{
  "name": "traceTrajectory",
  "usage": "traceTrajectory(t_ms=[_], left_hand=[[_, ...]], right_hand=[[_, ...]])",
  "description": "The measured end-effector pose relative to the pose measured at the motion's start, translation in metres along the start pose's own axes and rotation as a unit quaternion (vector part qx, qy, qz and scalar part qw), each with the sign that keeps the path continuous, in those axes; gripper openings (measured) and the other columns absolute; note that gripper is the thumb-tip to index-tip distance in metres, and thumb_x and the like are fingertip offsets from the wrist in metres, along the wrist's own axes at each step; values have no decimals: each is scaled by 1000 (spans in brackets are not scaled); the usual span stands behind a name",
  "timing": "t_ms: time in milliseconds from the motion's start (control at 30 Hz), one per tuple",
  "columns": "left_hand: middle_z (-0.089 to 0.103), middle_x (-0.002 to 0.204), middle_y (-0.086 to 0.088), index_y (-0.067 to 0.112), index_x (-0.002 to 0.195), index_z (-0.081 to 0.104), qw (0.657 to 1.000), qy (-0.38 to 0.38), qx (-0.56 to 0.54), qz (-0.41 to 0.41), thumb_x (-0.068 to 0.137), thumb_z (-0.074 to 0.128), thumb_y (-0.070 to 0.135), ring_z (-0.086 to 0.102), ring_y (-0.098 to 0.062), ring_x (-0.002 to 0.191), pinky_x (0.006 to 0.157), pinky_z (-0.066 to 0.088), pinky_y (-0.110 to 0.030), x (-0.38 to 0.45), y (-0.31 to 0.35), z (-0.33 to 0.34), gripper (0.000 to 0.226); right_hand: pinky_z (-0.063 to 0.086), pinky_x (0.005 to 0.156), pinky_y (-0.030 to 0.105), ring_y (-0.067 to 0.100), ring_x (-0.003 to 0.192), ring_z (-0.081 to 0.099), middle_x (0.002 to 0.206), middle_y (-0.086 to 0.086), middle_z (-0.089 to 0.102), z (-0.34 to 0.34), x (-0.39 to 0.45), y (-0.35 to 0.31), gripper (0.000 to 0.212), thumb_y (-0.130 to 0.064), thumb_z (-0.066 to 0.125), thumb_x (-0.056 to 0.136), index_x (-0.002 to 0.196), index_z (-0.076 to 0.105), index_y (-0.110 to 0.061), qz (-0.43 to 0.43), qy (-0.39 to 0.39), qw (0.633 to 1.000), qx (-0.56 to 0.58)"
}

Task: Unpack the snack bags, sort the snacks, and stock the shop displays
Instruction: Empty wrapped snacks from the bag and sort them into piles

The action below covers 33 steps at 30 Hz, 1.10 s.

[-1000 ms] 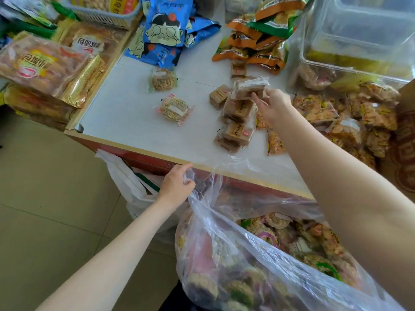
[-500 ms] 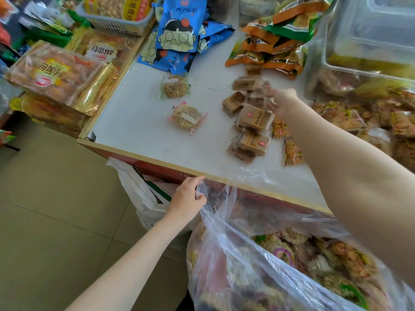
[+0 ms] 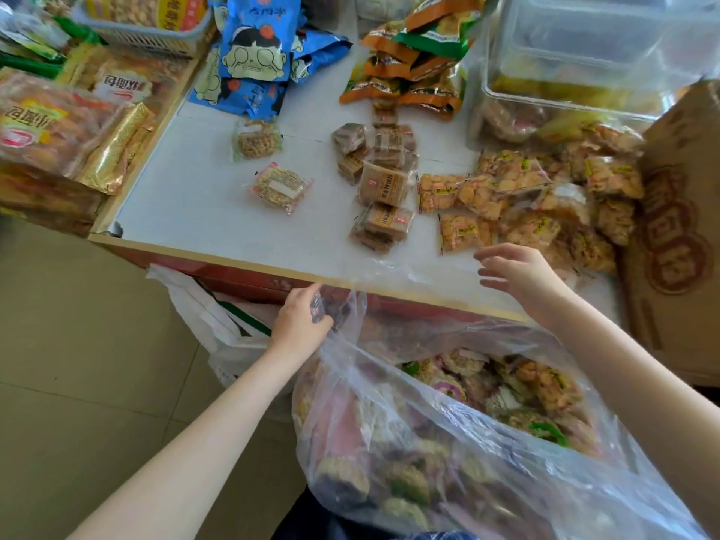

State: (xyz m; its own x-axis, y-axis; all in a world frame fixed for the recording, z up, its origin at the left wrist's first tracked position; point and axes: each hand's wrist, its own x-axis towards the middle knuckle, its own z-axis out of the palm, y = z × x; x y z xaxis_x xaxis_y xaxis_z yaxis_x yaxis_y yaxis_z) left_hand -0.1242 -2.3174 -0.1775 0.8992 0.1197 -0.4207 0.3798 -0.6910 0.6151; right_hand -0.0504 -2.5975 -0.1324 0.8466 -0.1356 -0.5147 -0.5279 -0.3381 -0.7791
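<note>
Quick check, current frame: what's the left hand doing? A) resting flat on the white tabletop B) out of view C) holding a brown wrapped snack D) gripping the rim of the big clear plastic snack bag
D: the left hand has its fingers curled round the bunched rim of the big clear plastic snack bag just below the table edge, while the right hand hovers open and holds nothing.

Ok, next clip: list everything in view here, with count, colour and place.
clear bag: one, full of mixed snacks, below counter edge
counter: one, white top
brown packs: a pile, counter centre
round cakes: two, pale, clear wrappers, left of the pile
cracker packs: a heap, orange-yellow, counter right
blue packets: several, far side
orange packets: several, far side
clear tubs: stacked, far right
cardboard box: one, brown, right edge
white bag: one, under counter
left hand: grips bag rim
right hand: open, empty, above bag
</note>
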Motion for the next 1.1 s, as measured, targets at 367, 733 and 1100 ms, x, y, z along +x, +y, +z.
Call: traceTrajectory(t_ms=[367, 733, 1100], left_hand=[[-15, 155, -11, 21, 148, -16, 927, -243, 265, -108, 83, 68, 11, 54, -25, 104, 60, 45, -20, -39, 14, 29, 107], [22, 153, -9, 33, 148, -13, 909, -301, 282, -67, 81, 58, -7, 45, -11, 56, 45, 37, -19, -51, -9, 5, 106], [19, 150, -10, 24, 144, 31, 980, -79, 180, 10, 90, 54, 23, 23, -38, 133, 106, 28, -41, -16, 34, 21, 58]], right_hand=[[42, 72, 12, 11, 95, 60, 112, 0, 65, 3, -74, 111, 27, -12, 57, 90, 116, 63, -13, -138, -230, 876, -401], [53, 81, 36, 22, 96, 61, 130, 4, 57, 95, -45, 152, 30, -11, 62, 87, 114, 61, -24, -7, -123, 967, -222], [48, 54, 17, 4, 56, 57, 71, -3, 62, -24, -76, 62, 11, -10, 60, 90, 93, 66, -19, -52, -140, 985, 85]])
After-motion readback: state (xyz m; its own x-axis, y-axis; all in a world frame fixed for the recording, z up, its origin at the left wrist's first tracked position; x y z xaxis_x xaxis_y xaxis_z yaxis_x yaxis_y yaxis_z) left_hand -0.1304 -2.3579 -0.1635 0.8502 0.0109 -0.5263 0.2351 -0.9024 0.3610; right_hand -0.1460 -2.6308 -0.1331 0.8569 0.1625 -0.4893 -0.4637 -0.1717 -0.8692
